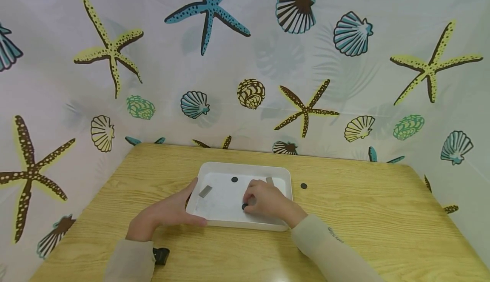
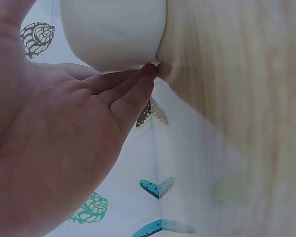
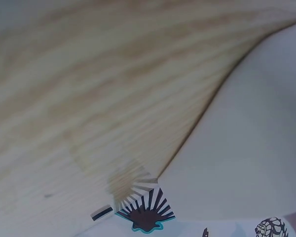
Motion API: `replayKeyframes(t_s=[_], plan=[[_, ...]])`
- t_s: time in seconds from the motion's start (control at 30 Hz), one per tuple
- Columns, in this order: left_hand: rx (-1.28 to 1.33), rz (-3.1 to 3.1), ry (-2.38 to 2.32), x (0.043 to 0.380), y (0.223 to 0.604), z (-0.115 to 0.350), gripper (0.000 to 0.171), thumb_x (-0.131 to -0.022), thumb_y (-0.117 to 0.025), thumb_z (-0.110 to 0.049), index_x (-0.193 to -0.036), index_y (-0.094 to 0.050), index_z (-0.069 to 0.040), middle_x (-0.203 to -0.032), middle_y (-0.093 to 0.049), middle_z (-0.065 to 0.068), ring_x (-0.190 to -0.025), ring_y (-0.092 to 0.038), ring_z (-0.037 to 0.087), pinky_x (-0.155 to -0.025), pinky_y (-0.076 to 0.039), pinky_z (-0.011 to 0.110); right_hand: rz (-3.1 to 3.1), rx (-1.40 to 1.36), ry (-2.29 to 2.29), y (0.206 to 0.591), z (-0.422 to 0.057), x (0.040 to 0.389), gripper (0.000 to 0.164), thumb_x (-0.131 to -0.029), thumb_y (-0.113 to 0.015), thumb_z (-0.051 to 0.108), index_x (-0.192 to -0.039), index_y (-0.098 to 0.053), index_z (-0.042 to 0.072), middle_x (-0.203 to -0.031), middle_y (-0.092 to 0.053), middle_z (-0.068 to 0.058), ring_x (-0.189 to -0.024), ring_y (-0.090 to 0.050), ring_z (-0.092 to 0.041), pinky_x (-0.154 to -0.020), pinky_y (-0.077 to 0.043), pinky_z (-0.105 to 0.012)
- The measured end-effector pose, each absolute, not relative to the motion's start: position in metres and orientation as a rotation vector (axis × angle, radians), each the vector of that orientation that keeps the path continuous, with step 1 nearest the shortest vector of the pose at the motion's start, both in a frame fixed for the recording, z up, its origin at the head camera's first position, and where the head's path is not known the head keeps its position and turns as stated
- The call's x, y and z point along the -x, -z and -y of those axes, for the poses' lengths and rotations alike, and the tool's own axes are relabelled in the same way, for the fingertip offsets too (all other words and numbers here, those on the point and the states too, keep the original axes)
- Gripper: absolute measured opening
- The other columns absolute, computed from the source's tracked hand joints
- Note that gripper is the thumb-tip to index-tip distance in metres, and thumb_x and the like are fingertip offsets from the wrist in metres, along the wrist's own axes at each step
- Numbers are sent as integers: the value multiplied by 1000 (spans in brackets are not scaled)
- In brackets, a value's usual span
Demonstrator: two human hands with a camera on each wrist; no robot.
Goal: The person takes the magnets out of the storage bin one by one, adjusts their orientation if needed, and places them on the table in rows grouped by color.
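Observation:
A shallow white tray (image 1: 226,218) lies on the wooden table. My left hand (image 1: 170,209) grips its near left corner, thumb along the front wall and fingers at the left side. The left wrist view shows those fingertips under the rounded corner of the tray (image 2: 116,39). Inside the tray, my right hand (image 1: 264,199) pinches a small black disc (image 1: 244,206) between thumb and fingers, low over the tray floor. Another black disc (image 1: 234,179) lies near the back wall. One grey rectangular piece (image 1: 205,191) lies at the left, and another grey piece (image 1: 269,181) is partly hidden behind the right hand.
A third black disc (image 1: 303,186) lies on the wooden table (image 1: 363,214) just right of the tray, and shows in the right wrist view as a dark disc (image 3: 101,213) seen edge-on. Behind the table hangs a curtain (image 1: 229,61) printed with starfish and shells.

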State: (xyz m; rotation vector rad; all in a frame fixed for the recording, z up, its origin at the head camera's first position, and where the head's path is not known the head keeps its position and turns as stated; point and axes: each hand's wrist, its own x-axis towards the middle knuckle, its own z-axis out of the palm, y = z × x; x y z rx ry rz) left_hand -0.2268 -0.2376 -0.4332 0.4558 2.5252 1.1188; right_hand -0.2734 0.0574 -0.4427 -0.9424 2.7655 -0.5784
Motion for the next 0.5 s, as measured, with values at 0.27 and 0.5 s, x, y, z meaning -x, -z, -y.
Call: replayKeyframes(t_s=[0.27, 0.5], plan=[[-472, -2514, -1131, 227, 433, 237, 140, -77, -90, -45, -164, 10, -1, -173, -2, 24, -159, -16, 44, -124, -22, 64, -2782, 957, 552, 443, -59, 274, 8, -89, -80, 26, -93, -78, 19, -99, -66, 9, -92, -56, -7, -85, -50, -27], [-450, -2524, -1108, 229, 436, 238, 141, -76, -90, -49, -164, 10, -4, -174, -3, 22, -158, -17, 43, -124, -23, 64, -2779, 882, 637, 439, -64, 276, 5, -90, -77, 26, -89, -76, 21, -98, -66, 11, -90, -58, -9, -89, -51, -30]])
